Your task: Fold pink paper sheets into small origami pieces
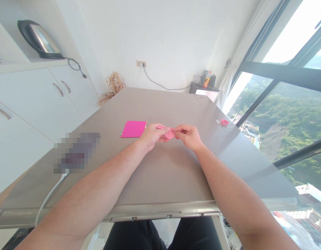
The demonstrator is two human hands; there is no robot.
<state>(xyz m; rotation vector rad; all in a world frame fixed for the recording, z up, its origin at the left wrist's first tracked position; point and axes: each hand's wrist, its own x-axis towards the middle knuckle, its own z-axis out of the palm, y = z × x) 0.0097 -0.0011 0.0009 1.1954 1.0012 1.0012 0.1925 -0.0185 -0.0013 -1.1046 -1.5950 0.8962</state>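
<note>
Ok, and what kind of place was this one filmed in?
Probably a room in a home: an electric kettle sits above white cupboards, and a large window with a pale curtain overlooks trees from high up.

bright pink square stack (133,129), lighter pink folded paper (169,134), grey-beige table (165,173), black trousers (134,236)

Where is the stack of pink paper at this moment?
In the head view, the stack of pink paper lies flat on the grey table, left of centre, just beside the left hand.
</note>
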